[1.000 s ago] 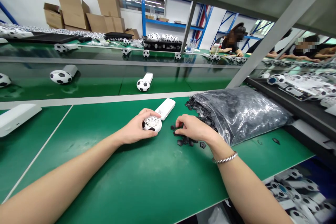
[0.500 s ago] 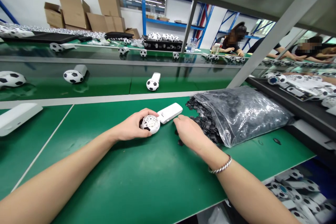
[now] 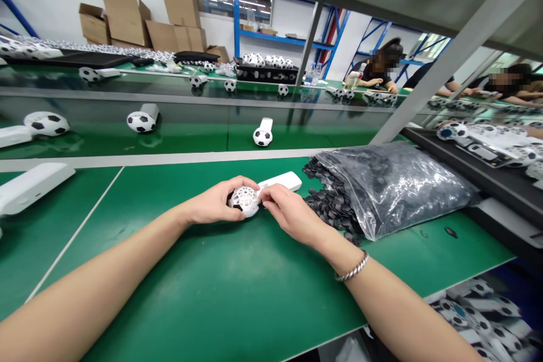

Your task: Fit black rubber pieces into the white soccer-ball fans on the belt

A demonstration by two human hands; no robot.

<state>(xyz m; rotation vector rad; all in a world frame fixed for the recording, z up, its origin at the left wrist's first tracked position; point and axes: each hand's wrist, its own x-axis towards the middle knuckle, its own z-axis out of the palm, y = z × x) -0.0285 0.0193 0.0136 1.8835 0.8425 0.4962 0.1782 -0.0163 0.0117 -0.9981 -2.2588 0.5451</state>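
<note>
Centrally: one football-patterned head (image 3: 245,195), its white lattice turned upward, is kept on or just above the green tabletop (image 3: 237,288); contact cannot be told. White handle (image 3: 291,179): adjoining the head, directed away to the right. Left hand (image 3: 215,201): the head is gripped from the side between thumb and fingers, presumably so that it is steadied while its lattice is left uncovered. Right hand (image 3: 288,215): fingertips are brought close together at the head's right edge; whether anything is pinched there cannot be told. Black pieces (image 3: 337,209): heaped loose beside the right hand, at the mouth of a clear plastic bag (image 3: 416,186) laid flat, probably so that they are easily reached. Farther left: one white handle-shaped body (image 3: 38,188), set apart. Beyond the pale rail (image 3: 203,158): ball-headed units (image 3: 262,136), spaced apart, perhaps to be kept from knocking together.
</note>
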